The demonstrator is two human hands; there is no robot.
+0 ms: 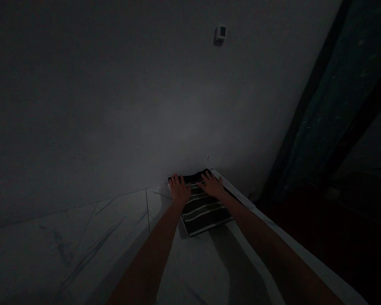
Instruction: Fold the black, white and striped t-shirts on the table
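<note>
A folded dark cloth with pale stripes lies on a white marble-patterned surface, close to the wall. It looks like a striped garment, but the dim light hides the details. My left hand rests flat on its far left part with the fingers spread. My right hand lies on its far right part, also flat and spread. Neither hand grips the cloth. Both forearms reach in from the bottom of the view.
A grey wall rises behind the surface, with a small white wall fixture high up. A white raised edge runs along the right side of the surface. Beyond it are dark floor and a dark teal panel with black framing.
</note>
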